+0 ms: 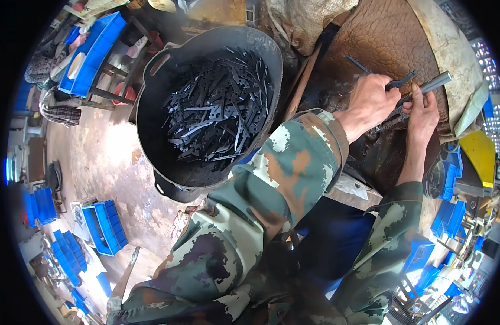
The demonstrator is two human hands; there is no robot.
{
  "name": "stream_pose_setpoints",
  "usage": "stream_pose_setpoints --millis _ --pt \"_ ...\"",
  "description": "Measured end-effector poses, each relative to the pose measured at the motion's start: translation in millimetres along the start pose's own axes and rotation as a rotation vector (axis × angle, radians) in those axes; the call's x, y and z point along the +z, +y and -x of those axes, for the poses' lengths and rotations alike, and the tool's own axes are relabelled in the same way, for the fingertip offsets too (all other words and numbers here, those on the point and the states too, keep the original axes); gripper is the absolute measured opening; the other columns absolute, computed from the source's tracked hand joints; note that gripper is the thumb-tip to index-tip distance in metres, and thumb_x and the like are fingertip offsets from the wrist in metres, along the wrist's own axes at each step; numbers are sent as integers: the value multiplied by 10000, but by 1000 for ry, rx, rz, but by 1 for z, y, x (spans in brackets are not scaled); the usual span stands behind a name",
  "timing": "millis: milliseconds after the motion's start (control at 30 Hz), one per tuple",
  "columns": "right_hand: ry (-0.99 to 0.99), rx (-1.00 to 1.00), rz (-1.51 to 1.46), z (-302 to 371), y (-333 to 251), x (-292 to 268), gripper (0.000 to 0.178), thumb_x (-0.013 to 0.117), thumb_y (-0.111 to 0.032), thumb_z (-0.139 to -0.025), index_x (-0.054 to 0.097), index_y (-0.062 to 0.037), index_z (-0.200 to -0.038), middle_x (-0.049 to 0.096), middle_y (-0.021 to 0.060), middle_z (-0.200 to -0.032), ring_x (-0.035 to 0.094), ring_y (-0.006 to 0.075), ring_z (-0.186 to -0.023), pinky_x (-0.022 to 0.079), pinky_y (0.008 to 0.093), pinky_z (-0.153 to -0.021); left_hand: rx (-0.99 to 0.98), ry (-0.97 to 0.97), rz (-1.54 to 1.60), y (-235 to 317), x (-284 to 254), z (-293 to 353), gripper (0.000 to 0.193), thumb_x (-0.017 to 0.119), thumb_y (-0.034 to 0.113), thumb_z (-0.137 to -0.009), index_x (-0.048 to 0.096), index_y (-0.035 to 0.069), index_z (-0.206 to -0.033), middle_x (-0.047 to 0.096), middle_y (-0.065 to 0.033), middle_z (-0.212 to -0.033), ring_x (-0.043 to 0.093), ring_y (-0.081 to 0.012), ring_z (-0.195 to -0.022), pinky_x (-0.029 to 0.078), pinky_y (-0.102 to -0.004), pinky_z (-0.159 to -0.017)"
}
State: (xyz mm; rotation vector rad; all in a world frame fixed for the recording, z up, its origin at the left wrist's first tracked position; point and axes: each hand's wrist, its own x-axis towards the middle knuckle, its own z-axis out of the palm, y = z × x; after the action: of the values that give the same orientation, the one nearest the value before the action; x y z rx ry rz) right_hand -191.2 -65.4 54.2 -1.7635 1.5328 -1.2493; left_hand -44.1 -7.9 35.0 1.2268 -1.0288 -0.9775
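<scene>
Workshop floor (120, 154), stained and shiny, runs from 8 to 10 o'clock, with a blue divided bin (105, 227) at 8 and a co-worker's blue tray (93, 57) near 10. At 11 o'clock stands a black two-handled tub (146, 116), heaped with flat dark metal strips (217, 108) lying every which way. Work site at 2 o'clock: a brown, wrinkled, hide-like surface (388, 32), pale sheeting (456, 46) along its outer edge. Above it, the wearer's left hand (371, 101) is clenched around a dark metal piece (403, 81), whose curved end shows past the knuckles toward 2. Right hand (423, 108) pinches a grey metal tube (438, 82) between thumb and fingers, its free end also toward 2. Hands are close together; contact between them cannot be told. A thin dark blade (358, 64) projects toward 10 from beyond the left fist; whether it belongs to the held piece is hidden. Judgement on technique: firm left grip, lighter right pinch, so that the tube can be angled without dragging the piece round. Right fingertips should sit clear of the curved end; a slip there might nip them. Elbows low would probably steady both wrists.
</scene>
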Motion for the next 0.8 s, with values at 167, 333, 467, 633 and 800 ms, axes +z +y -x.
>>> stream_pose_setpoints --millis 167,333,467,633,800 --pt "4 -17 -36 0 3 1 293 661 -206 -961 626 32 -1127 640 34 -744 564 69 -572 486 224 -522 24 -1 -105 3 -1 6 294 635 216 -866 677 -67 -933 623 -200 -668 600 -195 -604 486 -374 -591" --pt "3 -1 -84 -3 6 2 267 662 -212 -960 637 20 -1089 651 33 -749 575 71 -576 482 225 -517 32 -15 -45 17 -1 15 296 636 231 -857 688 -56 -905 628 -212 -662 611 -216 -606 494 -388 -613" --pt "0 4 -66 4 -2 0 217 662 -221 -958 660 -12 -1017 606 3 -641 532 71 -507 438 232 -480 56 -42 15 30 -2 25 308 634 249 -860 694 -51 -888 636 -202 -658 625 -216 -619 500 -385 -628" --pt "-75 89 -142 48 -20 -22 172 692 -166 -930 672 -16 -1011 609 -16 -657 491 45 -496 397 215 -461 165 -4 -75 23 -10 21 319 616 287 -844 701 -20 -852 654 -269 -802 665 -433 -821 527 -438 -729" --pt "-325 143 -155 112 -22 -61 189 761 -86 -842 724 -63 -1026 678 -21 -856 527 33 -594 420 197 -535 180 -127 -110 -1 -20 16 282 687 274 -897 707 17 -782 621 -2 -664 519 -80 -633 413 -272 -588"
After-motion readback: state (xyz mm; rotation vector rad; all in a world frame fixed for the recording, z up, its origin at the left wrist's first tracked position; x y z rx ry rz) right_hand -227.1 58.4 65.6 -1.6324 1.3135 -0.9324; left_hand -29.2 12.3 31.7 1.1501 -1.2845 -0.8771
